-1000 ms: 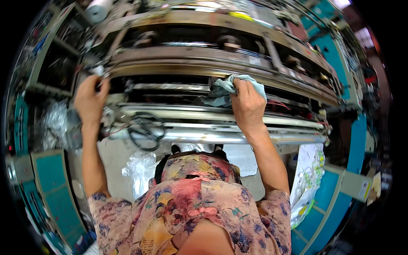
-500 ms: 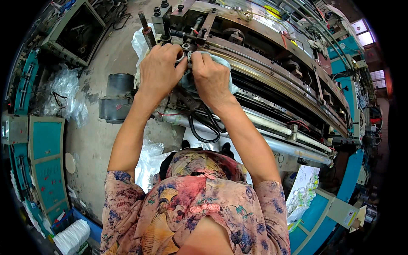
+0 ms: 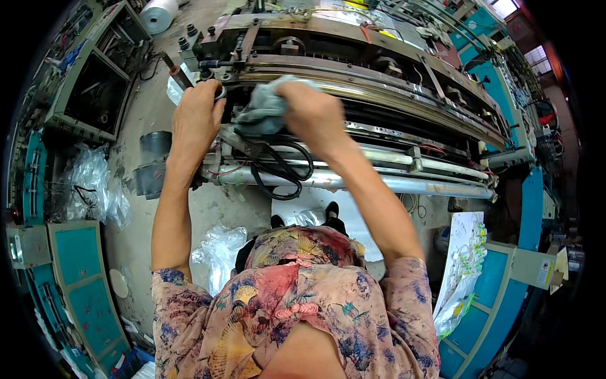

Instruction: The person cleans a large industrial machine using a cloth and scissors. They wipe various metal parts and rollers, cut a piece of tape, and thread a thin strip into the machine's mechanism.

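Note:
My right hand [image 3: 314,117], slightly blurred, is closed on a crumpled grey-green rag [image 3: 264,106]. The rag hangs over the left end of a long machine, near its dark rollers and brass-coloured bar [image 3: 353,93]. Farther left, my left hand [image 3: 197,120] has its fingers curled at the machine's corner. A ring-shaped metal piece [image 3: 220,93] shows between its thumb and forefinger; the rest of what it grips is hidden. Just beyond that hand, a rusty upright rod [image 3: 177,71] leans.
Black cables [image 3: 282,170] loop below the rag, by a silver roller [image 3: 391,183] along the machine's near side. A dark cylindrical motor [image 3: 153,163] stands left. Clear plastic film [image 3: 221,252] lies on the floor. Teal cabinets [image 3: 88,278] stand at left and right.
My right hand has pulled away from my left, drawing the rag out so more of it shows. My left hand keeps its grip beside the ring-shaped piece. The whole view has shifted.

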